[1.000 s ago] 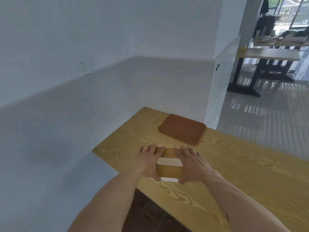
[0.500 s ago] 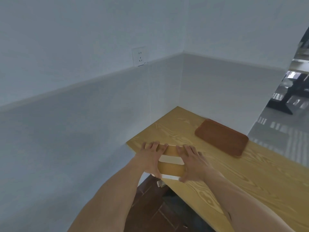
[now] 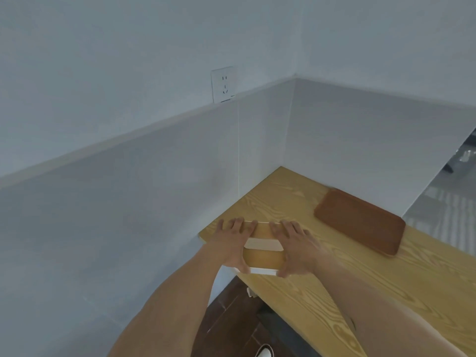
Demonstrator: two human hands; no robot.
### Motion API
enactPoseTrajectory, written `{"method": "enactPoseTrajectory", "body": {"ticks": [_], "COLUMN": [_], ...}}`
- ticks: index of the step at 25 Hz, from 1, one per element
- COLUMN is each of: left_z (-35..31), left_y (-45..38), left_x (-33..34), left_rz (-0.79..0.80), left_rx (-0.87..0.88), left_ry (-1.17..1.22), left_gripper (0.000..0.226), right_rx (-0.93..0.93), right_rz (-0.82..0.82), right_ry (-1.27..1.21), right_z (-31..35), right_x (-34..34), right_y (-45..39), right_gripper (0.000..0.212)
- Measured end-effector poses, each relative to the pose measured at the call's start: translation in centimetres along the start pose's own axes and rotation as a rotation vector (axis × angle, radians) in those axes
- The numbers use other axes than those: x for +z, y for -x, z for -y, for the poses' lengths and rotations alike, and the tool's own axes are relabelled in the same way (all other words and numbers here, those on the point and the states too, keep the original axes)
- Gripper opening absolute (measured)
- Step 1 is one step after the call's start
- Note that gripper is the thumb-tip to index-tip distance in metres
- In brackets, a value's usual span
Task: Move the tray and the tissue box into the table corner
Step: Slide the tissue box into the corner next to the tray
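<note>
A tissue box (image 3: 262,249) with a wood-coloured lid and white sides sits near the left end of the wooden table (image 3: 334,284). My left hand (image 3: 231,243) grips its left side and my right hand (image 3: 293,247) grips its right side. Both hands have fingers over the far top edge and thumbs at the near edge. A brown rectangular tray (image 3: 360,221) lies flat on the table to the right, against the back wall, apart from both hands.
White walls meet in a corner behind the table's far left end. A wall socket (image 3: 223,84) sits on the left wall. Dark floor and a white shoe (image 3: 262,353) show below the table's near edge. An opening to another room lies at the right.
My hands and the tissue box have shifted left along the table toward its left end. My view has turned left, so the tray and the far room now sit further right.
</note>
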State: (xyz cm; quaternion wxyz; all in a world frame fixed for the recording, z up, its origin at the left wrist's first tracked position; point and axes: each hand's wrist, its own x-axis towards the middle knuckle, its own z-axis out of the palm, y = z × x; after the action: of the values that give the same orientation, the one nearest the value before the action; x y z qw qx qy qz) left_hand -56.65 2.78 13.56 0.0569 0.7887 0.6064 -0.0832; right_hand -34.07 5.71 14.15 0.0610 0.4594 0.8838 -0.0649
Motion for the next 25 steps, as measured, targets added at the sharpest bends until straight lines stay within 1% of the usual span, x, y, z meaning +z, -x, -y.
{"method": "enactPoseTrajectory", "body": {"ticks": [5,11,20,25], "left_z": [2.8,2.7,1.1,2.0], "left_y": [-6.6,-14.9,-25.5,-30.1], "left_x": [-2.0,-4.2,-3.2,-2.1], "left_rz": [0.073,0.117,0.255,0.278], "left_rx": [0.026,0.103,0.294,0.385], "left_ry": [-0.068,-0.111,-0.205,-0.199], "left_gripper": [0.134,0.135,0.136,0.133], "right_rx": [0.044,0.137,0.339,0.445], "right_rz": [0.008,0.020,0.066,0.065], "right_ry": [-0.061,-0.140,-0.238,-0.243], "right_z": [-2.6,-8.0,-13.3,-14.5], "right_x": [-0.2,-0.3,2.9,3.8], "right_y": [-5.9,-9.6,-12.0,-14.6], "right_gripper": [0.129,0.131,0.134,0.134]}}
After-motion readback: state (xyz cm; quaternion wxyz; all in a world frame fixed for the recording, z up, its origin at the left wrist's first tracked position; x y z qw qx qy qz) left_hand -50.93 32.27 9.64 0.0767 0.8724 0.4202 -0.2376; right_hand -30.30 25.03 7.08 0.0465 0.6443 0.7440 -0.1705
